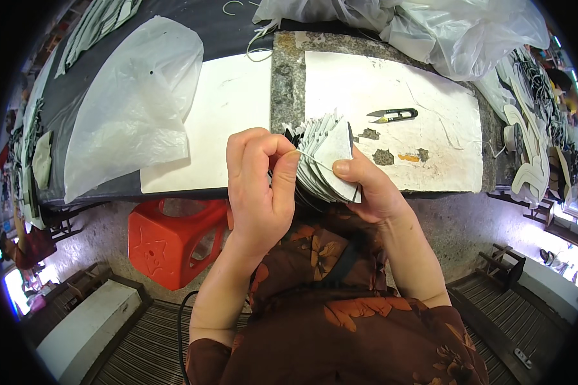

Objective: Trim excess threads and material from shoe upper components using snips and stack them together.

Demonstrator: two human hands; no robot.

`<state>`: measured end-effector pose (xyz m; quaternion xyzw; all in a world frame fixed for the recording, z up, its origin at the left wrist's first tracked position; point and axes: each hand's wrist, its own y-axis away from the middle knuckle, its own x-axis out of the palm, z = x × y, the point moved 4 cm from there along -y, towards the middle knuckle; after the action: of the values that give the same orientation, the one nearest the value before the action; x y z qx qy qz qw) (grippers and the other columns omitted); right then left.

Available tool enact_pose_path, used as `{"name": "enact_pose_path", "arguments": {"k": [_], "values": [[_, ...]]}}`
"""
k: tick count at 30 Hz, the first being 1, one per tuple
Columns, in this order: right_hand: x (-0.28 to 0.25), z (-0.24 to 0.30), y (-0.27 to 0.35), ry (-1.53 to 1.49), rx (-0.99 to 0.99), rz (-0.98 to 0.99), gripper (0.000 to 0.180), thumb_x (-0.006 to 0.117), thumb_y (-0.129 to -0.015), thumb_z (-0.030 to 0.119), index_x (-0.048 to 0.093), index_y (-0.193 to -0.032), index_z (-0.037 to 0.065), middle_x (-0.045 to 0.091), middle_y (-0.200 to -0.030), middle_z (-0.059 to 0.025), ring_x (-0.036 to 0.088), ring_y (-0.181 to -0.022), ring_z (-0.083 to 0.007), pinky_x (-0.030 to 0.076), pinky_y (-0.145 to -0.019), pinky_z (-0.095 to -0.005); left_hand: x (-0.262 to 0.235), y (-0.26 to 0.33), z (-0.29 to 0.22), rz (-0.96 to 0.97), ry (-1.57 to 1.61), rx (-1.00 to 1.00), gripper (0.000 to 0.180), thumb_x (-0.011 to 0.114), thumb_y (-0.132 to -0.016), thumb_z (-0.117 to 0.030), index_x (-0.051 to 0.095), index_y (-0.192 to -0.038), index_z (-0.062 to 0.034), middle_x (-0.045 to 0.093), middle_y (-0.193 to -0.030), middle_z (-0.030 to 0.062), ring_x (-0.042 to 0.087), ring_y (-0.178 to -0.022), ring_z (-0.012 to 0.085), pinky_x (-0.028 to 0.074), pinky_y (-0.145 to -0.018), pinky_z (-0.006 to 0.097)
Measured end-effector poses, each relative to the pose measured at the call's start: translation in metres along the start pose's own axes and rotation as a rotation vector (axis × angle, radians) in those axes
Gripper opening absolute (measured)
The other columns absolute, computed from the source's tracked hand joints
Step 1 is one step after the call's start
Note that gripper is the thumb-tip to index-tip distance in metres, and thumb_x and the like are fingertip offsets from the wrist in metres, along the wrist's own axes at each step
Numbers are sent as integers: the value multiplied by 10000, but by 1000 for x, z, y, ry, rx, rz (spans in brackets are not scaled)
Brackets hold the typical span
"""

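Observation:
Above the table's near edge, a fanned stack of thin white pieces with dark edges point(331, 142) is held in my right hand point(380, 192). My right thumb presses on the front piece and the other fingers are behind the stack, mostly hidden. A thin white cord point(314, 159) runs across the stack from my right thumb to my left hand point(261, 186). The left thumb and forefinger pinch the cord at the stack's left side. Black-handled thread snips point(393, 115) lie on the white sheet point(366, 77) beyond my right hand.
A translucent plastic bag point(135, 106) covers part of another white sheet point(232, 115) at left. More crumpled plastic point(469, 35) lies at the far right. White curved pieces point(526, 154) hang or lie by the right edge. Under the table's near edge stands a red stool point(160, 247).

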<state>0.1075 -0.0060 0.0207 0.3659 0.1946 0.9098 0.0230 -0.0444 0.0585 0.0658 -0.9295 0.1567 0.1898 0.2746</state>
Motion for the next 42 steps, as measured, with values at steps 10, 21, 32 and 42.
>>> {"name": "enact_pose_path", "arguments": {"k": [10,21,32,42], "values": [[3,0,1,76,21,-24,759,687,-868,212,375,-1523,-12,581,-1351,-123,581,-1224,-191,468,-1044,-326,7,-8,5,-32,63,4,54,643,-964,-24,599,-994,-15,555,-986,120,532,-901,251,464,-746,334],[-18,-4,3,-141,46,-41,644,653,-936,241,406,-1473,-15,614,-1313,-152,653,-1163,-207,561,-993,-343,-4,0,17,153,133,-220,64,709,-918,-56,677,-965,-26,600,-960,85,591,-832,213,488,-730,319],[-17,-4,6,-168,51,-39,629,634,-950,214,392,-1485,-13,618,-1303,-144,655,-1164,-199,570,-984,-331,-8,0,6,112,97,-242,133,762,-875,-64,713,-996,-36,627,-962,70,607,-807,176,504,-716,300],[-4,1,5,-117,9,-22,674,658,-937,205,367,-1503,-17,599,-1334,-147,642,-1173,-188,555,-989,-322,-6,14,28,142,455,-580,129,775,-857,-55,718,-973,-49,615,-957,39,572,-829,138,481,-727,274]]}}
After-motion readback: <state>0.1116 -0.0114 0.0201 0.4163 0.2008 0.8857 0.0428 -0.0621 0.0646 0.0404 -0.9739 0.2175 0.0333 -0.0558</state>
